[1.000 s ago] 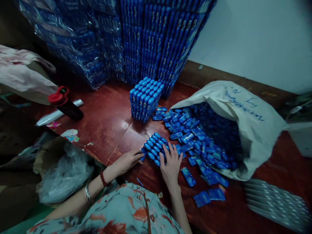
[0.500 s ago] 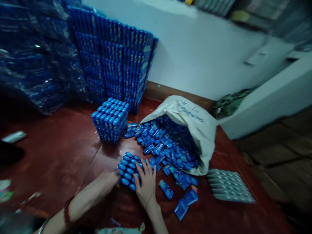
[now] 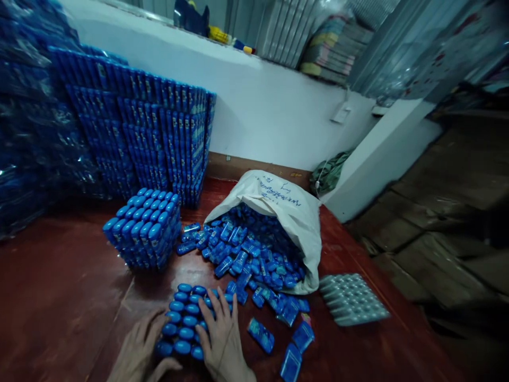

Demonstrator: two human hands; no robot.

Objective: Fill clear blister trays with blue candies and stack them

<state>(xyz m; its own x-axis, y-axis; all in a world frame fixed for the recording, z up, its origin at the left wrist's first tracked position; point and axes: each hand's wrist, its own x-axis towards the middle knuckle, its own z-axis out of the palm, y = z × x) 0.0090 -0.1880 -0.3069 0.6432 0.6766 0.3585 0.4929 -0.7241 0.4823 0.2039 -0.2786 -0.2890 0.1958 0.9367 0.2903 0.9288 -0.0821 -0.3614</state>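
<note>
Both my hands rest on a small block of blue capsule-shaped packets (image 3: 185,318) standing on end on the red-brown floor (image 3: 63,297). My left hand (image 3: 139,353) presses flat against the block's left side, fingers stretched out. On the block's right side lies my right hand (image 3: 220,339), its fingers spread over the packets' tops. Just behind stands a taller finished block of the same packets (image 3: 143,228). To the right, a white sack (image 3: 278,204) lies on its side, spilling several loose blue packets (image 3: 246,254).
A tall wall of stacked blue packets (image 3: 159,132) and wrapped bundles (image 3: 27,132) fills the back left. Loose packets (image 3: 260,334) lie by my right hand. A clear plastic tray stack (image 3: 352,300) sits right of the sack. A white wall ledge (image 3: 254,101) runs behind.
The view has swung up and to the right; the bottle and plastic bags on the left have left the frame. My hands stay pressed on the small block of packets.
</note>
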